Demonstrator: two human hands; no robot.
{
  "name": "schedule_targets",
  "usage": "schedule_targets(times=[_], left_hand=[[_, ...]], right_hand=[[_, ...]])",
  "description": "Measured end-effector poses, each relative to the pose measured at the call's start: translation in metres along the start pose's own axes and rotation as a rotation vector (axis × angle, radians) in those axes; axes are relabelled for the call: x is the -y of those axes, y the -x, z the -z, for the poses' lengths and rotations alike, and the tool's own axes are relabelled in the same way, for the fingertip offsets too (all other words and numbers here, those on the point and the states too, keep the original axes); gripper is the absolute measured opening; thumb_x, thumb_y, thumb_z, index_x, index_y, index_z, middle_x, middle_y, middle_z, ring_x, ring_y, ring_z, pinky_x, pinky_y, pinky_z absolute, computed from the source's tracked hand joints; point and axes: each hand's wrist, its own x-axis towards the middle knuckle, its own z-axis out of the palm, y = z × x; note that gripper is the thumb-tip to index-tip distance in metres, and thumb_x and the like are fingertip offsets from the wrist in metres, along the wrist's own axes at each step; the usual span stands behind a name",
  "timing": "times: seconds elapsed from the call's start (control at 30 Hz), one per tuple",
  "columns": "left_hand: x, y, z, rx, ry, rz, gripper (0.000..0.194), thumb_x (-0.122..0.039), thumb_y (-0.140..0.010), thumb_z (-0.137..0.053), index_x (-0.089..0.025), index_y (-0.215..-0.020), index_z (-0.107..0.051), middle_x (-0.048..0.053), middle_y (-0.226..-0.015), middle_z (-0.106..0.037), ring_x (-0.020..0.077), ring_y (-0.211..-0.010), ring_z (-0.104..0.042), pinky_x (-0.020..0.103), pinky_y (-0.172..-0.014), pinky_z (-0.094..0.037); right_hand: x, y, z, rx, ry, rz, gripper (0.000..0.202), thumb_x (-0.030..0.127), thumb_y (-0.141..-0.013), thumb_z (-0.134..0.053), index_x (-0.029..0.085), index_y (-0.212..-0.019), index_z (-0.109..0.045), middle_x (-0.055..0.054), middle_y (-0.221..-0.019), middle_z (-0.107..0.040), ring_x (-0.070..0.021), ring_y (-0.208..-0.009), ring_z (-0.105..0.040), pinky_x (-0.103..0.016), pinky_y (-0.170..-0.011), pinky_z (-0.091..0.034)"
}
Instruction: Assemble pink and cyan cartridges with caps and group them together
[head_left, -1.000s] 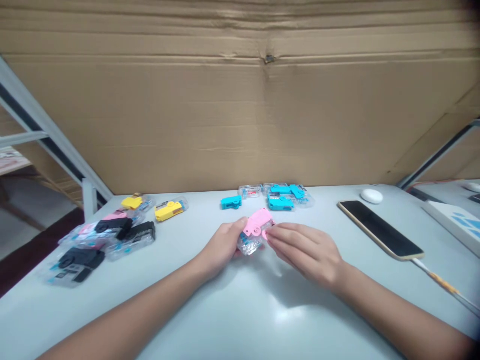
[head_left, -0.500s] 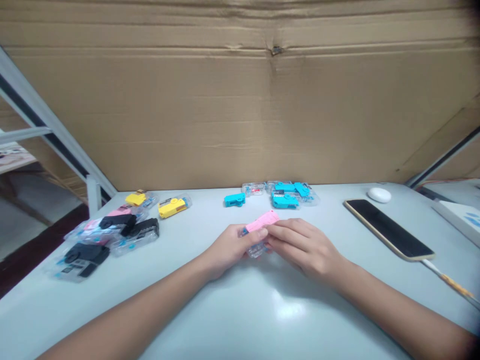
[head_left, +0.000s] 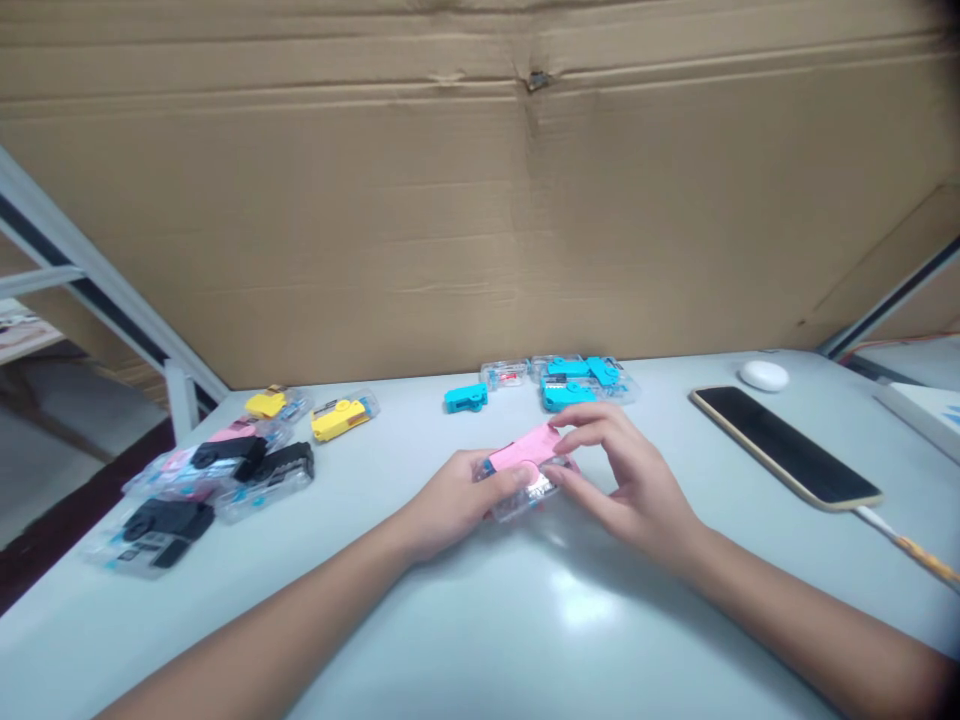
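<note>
A clear plastic case with a pink, flat swivel-shaped piece (head_left: 531,448) is held low over the middle of the table. My left hand (head_left: 457,500) is closed on its left end, the thumb lying across the pink piece. At the right end, my right hand (head_left: 626,475) has its thumb and bent fingers on the case's edge and the pink piece's corner. Behind it lie a loose blue piece (head_left: 466,398), several blue pieces in clear cases (head_left: 568,393) and a clear case with a red mark (head_left: 505,375). The hands hide part of the held case.
On the left lie yellow pieces (head_left: 341,419), black pieces (head_left: 229,457) and pink ones in clear cases. A phone (head_left: 784,445) with a cable (head_left: 926,558), a white rounded case (head_left: 763,376) and a white box (head_left: 922,415) are on the right. Cardboard (head_left: 375,220) walls the back.
My right hand's fingers have lifted and bent apart from lying over the case, baring more of the pink piece and the clear case. My left hand keeps its hold. The view has shifted slightly.
</note>
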Motion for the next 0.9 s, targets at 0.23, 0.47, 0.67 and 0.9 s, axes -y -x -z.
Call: schedule_targets(times=[0.23, 0.47, 0.67, 0.9], left_hand=[[0.002, 0.0, -0.003, 0.01, -0.012, -0.06, 0.043, -0.051, -0.087, -0.061, -0.013, -0.104, -0.07, 0.008, -0.091, -0.068, 0.0167, -0.076, -0.055, 0.027, -0.07, -0.04], [0.003, 0.002, -0.003, 0.04, -0.049, -0.057, 0.041, -0.05, -0.089, -0.058, -0.011, -0.099, -0.068, 0.009, -0.093, -0.066, 0.0176, -0.077, -0.055, 0.028, -0.07, -0.041], [-0.001, 0.003, -0.002, 0.06, -0.09, -0.05, 0.043, -0.051, -0.089, -0.058, -0.011, -0.099, -0.068, 0.008, -0.091, -0.065, 0.0171, -0.077, -0.054, 0.027, -0.07, -0.041], [0.0, 0.001, -0.001, 0.058, -0.113, -0.058, 0.041, -0.05, -0.089, -0.058, -0.012, -0.095, -0.068, 0.008, -0.091, -0.066, 0.0168, -0.076, -0.053, 0.027, -0.069, -0.04]], right_hand=[[0.002, 0.002, -0.005, 0.172, -0.404, -0.439, 0.046, 0.034, -0.085, -0.07, 0.025, -0.123, -0.046, -0.008, -0.108, -0.064, -0.0227, -0.096, -0.065, -0.041, -0.082, -0.057], [-0.002, 0.004, -0.009, 0.257, -0.647, -0.51, 0.043, 0.035, -0.087, -0.067, 0.026, -0.123, -0.045, -0.008, -0.109, -0.062, -0.0201, -0.092, -0.066, -0.038, -0.077, -0.058], [0.005, 0.003, -0.009, 0.217, -0.77, -0.599, 0.041, 0.033, -0.083, -0.073, 0.025, -0.114, -0.048, -0.005, -0.104, -0.059, -0.0187, -0.088, -0.063, -0.036, -0.075, -0.057], [0.002, 0.004, -0.01, 0.227, -0.767, -0.583, 0.04, 0.034, -0.083, -0.073, 0.025, -0.113, -0.047, -0.005, -0.102, -0.059, -0.0188, -0.087, -0.061, -0.035, -0.074, -0.056]])
